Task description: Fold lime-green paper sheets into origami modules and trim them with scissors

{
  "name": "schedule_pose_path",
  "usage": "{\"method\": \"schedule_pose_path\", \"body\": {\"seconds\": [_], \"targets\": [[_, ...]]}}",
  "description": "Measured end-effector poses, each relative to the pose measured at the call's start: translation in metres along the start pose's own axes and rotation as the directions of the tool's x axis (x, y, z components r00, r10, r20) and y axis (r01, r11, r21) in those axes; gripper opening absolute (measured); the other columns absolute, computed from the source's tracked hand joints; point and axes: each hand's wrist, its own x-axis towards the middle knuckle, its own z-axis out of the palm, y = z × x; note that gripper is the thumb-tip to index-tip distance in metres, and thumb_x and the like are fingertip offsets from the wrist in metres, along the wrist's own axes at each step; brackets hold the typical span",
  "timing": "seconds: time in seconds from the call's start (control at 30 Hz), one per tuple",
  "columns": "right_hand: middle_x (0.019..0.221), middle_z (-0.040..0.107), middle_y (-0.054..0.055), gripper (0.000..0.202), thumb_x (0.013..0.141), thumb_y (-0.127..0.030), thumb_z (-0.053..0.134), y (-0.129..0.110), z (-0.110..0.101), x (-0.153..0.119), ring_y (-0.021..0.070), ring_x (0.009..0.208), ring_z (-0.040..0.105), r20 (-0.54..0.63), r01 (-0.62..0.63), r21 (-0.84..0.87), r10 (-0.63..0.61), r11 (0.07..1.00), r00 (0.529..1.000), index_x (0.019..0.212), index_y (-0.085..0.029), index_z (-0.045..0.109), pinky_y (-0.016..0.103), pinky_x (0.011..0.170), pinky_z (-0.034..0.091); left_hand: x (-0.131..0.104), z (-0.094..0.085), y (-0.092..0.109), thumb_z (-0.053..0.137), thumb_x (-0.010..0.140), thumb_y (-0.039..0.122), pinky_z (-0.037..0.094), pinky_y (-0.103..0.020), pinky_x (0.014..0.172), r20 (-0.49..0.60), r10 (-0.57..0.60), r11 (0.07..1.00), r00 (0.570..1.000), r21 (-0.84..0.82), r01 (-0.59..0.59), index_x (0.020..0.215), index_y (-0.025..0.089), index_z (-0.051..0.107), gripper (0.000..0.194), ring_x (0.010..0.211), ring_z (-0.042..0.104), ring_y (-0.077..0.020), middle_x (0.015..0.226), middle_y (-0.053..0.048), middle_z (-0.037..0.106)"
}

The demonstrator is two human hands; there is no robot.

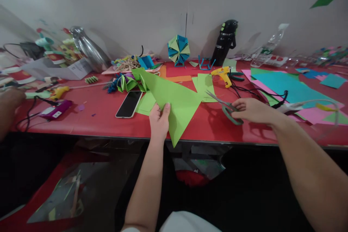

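My left hand (160, 120) pinches a large green sheet of paper (179, 107) between thumb and fingers. The sheet is creased and pointed, and it is held up over the table's front edge. To its right, my right hand (246, 110) grips a pair of scissors (230, 113) by the dark green handles. The scissor blades point left toward the paper, slightly parted and apart from it. Behind the sheet lie cut green paper pieces (206, 86), partly hidden. A phone (129, 104) rests left of my left hand.
A yellow glue gun (223, 76) with a black cord lies behind the scissors. Coloured sheets (288, 87) cover the right side of the red table (89, 119). A black bottle (224, 43) and a folded paper ball (178, 50) stand at the back. Another person's hand (9, 105) is at far left.
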Motion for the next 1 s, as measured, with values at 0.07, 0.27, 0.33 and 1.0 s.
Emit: {"method": "schedule_pose_path", "body": {"seconds": [0.07, 0.27, 0.33, 1.0], "targets": [[0.099, 0.077, 0.009, 0.033, 0.066, -0.033, 0.079, -0.005, -0.003, -0.007, 0.0265, 0.091, 0.072, 0.077, 0.000, 0.240, -0.019, 0.971, 0.997, 0.095, -0.023, 0.067, 0.037, 0.080, 0.057, 0.000, 0.000, -0.001, 0.075, 0.090, 0.041, 0.057, -0.041, 0.099, 0.003, -0.015, 1.000, 1.000, -0.014, 0.015, 0.116, 0.019, 0.072, 0.034, 0.112, 0.072, -0.0267, 0.117, -0.011, 0.076], [0.080, 0.063, 0.000, 0.047, 0.065, -0.054, 0.089, -0.034, 0.004, -0.030, 0.0194, 0.075, 0.060, 0.009, 0.143, 0.395, -0.160, 0.907, 0.987, 0.090, -0.024, 0.062, 0.035, 0.071, 0.050, 0.001, -0.001, -0.001, 0.076, 0.088, 0.045, 0.058, -0.040, 0.099, -0.014, -0.008, 1.000, 1.000, -0.011, 0.008, 0.117, 0.019, 0.072, 0.039, 0.113, 0.072, -0.0266, 0.118, -0.012, 0.076], [0.077, 0.060, -0.001, 0.048, 0.065, -0.056, 0.089, -0.041, 0.009, -0.036, 0.0182, 0.072, 0.057, 0.012, 0.166, 0.362, -0.182, 0.918, 0.983, 0.087, -0.024, 0.061, 0.034, 0.068, 0.049, 0.001, -0.002, -0.001, 0.077, 0.088, 0.046, 0.058, -0.040, 0.098, -0.019, -0.004, 1.000, 1.000, -0.010, 0.004, 0.117, 0.019, 0.072, 0.040, 0.112, 0.072, -0.0267, 0.118, -0.012, 0.077], [0.077, 0.067, 0.001, 0.035, 0.071, -0.049, 0.087, -0.041, 0.016, -0.045, 0.0212, 0.072, 0.063, 0.066, 0.148, 0.243, -0.168, 0.959, 0.984, 0.081, -0.024, 0.065, 0.037, 0.066, 0.052, 0.001, -0.006, -0.001, 0.076, 0.089, 0.043, 0.057, -0.041, 0.100, 0.005, -0.001, 1.000, 1.000, -0.026, 0.001, 0.119, 0.021, 0.071, 0.038, 0.114, 0.072, -0.0259, 0.119, -0.011, 0.076]]}}
